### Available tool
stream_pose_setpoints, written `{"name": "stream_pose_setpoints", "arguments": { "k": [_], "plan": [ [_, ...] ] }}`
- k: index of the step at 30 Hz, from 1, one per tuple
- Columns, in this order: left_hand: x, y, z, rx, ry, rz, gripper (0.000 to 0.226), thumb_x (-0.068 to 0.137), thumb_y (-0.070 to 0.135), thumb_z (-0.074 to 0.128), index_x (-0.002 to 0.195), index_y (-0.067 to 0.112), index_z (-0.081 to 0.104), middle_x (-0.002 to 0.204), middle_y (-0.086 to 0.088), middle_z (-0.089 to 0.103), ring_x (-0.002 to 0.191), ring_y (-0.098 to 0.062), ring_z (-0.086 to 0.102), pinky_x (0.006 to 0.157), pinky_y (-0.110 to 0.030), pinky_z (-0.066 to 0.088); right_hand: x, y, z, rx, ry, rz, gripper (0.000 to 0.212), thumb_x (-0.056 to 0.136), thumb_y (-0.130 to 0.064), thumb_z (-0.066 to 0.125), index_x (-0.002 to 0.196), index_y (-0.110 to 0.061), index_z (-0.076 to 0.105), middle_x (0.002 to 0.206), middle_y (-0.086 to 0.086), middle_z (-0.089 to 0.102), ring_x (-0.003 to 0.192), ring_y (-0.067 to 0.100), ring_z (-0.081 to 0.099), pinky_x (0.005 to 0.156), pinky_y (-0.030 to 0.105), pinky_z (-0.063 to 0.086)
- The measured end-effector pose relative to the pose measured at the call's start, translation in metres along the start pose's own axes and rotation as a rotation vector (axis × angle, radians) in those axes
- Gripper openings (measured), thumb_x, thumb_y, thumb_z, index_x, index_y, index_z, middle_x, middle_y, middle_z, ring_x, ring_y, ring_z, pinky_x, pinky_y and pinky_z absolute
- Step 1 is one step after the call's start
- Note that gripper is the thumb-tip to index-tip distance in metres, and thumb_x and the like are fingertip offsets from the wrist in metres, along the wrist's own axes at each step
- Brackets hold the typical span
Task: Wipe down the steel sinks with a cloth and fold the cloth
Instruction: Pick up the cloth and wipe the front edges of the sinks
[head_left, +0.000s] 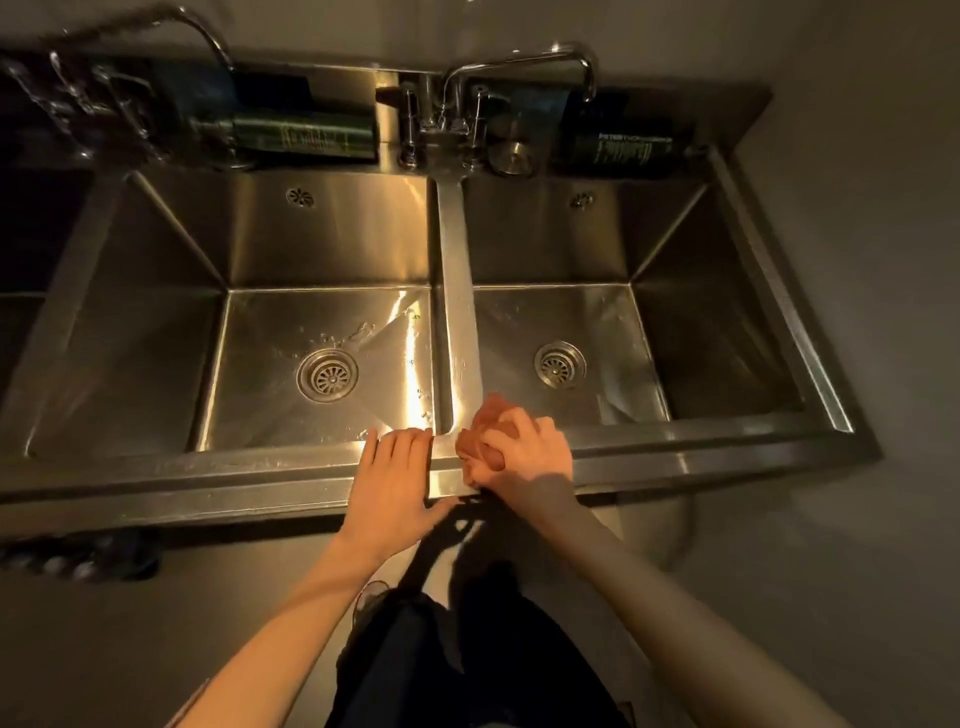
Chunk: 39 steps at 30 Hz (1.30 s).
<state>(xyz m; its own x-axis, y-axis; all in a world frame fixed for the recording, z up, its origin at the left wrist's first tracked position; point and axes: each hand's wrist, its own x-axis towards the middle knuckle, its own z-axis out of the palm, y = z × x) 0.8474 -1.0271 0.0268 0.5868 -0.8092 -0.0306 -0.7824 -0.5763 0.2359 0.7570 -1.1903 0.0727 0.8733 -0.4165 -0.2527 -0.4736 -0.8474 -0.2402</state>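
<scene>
Fingers (511, 420) of our right hand (524, 449) curl round a bunched cloth (480, 423) at the sink's front rim (234, 465).

We hold the reddish cloth where the divider (457, 291) between the two basins meets the front rim, and its far end pokes over the near corner of the right basin (675, 338). Our left hand (389, 478) lies flat on the rim just beside it, fingers straight and holding nothing, tips at the edge of the left basin (322, 249). Water drops (358, 331) sit near the left drain (327, 375). A tap (519, 67) stands behind the divider, and dark bottles (306, 136) lie along the back ledge.
</scene>
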Motion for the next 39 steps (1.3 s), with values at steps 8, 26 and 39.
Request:
{"name": "stream_pose_setpoints", "arguments": {
  "k": [8,26,39],
  "plan": [
    [0.026,0.067,0.005,0.008,-0.002,0.111,0.081,0.071,0.059,0.068,0.133,0.010,0.049,0.137,-0.009,0.048,0.132,-0.028,0.038,0.112,-0.047,0.019,-0.033,0.152,-0.024,-0.035,0.093,0.254,0.059,0.077,-0.066,0.036,0.119,-0.032,0.059,0.135,0.000,0.044,0.126,0.027,0.030,0.102,0.038,0.032],
    [0.079,0.156,0.029,-0.022,-0.091,0.113,0.075,0.071,0.068,0.058,0.124,0.017,0.053,0.122,-0.001,0.057,0.108,-0.024,0.054,0.094,-0.043,0.042,-0.053,0.295,-0.046,-0.029,0.172,0.480,0.044,0.082,-0.051,0.057,0.115,-0.023,0.063,0.126,0.008,0.049,0.103,0.034,0.049,0.085,0.037,0.043],
    [0.087,0.159,0.027,-0.066,-0.171,0.069,0.069,0.076,0.064,0.055,0.130,0.022,0.042,0.127,0.004,0.045,0.116,-0.018,0.041,0.097,-0.036,0.032,-0.051,0.211,-0.018,-0.014,0.267,0.189,0.037,0.068,-0.046,0.076,0.098,-0.027,0.070,0.113,0.005,0.060,0.096,0.030,0.057,0.073,0.034,0.048]
  ]
}}
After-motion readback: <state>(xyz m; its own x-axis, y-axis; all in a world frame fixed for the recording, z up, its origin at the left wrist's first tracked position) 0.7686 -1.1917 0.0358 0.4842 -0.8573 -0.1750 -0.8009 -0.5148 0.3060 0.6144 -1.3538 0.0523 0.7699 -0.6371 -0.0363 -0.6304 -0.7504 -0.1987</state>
